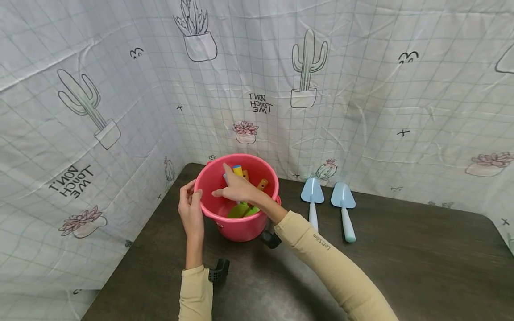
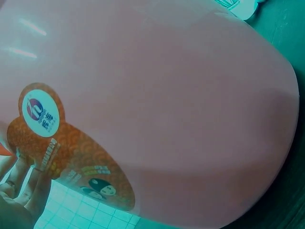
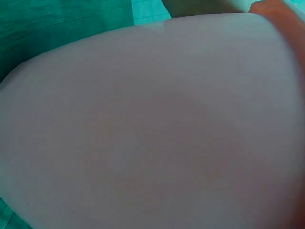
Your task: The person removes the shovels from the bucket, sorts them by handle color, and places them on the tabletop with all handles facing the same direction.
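A pink bucket (image 1: 241, 229) stands on the dark table, with several toy tools inside, some with yellow, orange and blue handles (image 1: 238, 170) and green blades (image 1: 238, 210). My left hand (image 1: 190, 211) grips the bucket's left rim, thumb over the edge and fingers along the outside. The left wrist view shows those fingers by an orange sticker (image 2: 76, 152) on the bucket wall. Reaching over the near-right rim, my right hand (image 1: 238, 187) is inside the bucket, thumb and index finger spread apart beside the handles. Bucket wall (image 3: 152, 124) fills most of the right wrist view, hiding the fingers.
Two light blue trowels, one nearer (image 1: 312, 191) and one farther right (image 1: 343, 196), lie on the table (image 1: 421, 249) right of the bucket. A white cloth (image 1: 361, 111) printed with cacti hangs behind and to the left.
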